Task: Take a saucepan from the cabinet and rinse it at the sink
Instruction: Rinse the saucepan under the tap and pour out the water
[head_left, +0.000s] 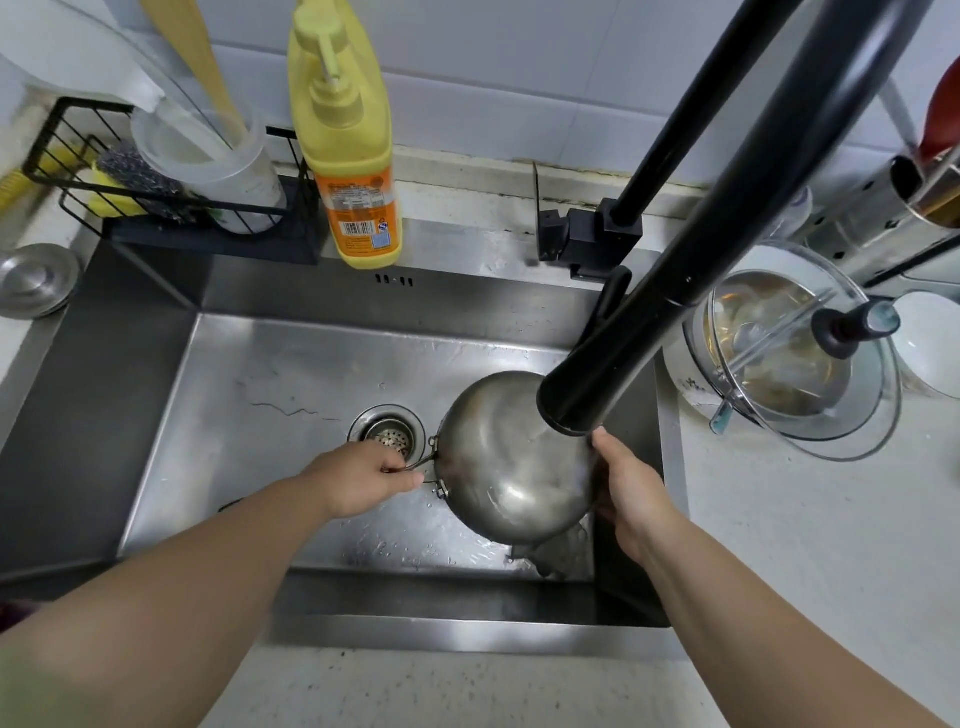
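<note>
Saucepan (511, 462): steel, being held tilted inside the sink (156, 415), just right of the drain strainer (387, 434), its rounded outer side facing the camera, its upper edge passing under the black faucet head (587, 384).

Left hand (363, 480): closing around the thin wire handle (423, 462), fingers curled tight, positioned directly in front of the drain strainer.

Right hand (631, 499): lying half open, palm and fingers pressing against the pan's right rim and side, on the far side of the pan from the drain strainer. How far the fingers are wrapping behind the pan cannot be told.

Water: droplets are sitting on the basin floor in front of the drain strainer; whether a stream is running cannot be told, the faucet head blocking it.

Risks, as judged:
- Wet steel is probably sliding against the open right palm; the pan could be dropping onto the basin.
- The thin handle is offering little leverage, so the pan could be twisting in the left grip.
- Lifting the pan could be knocking its rim into the faucet head.
- Water striking the curved side could be splashing toward the glass lid (795, 348), well right of the drain strainer.
</note>
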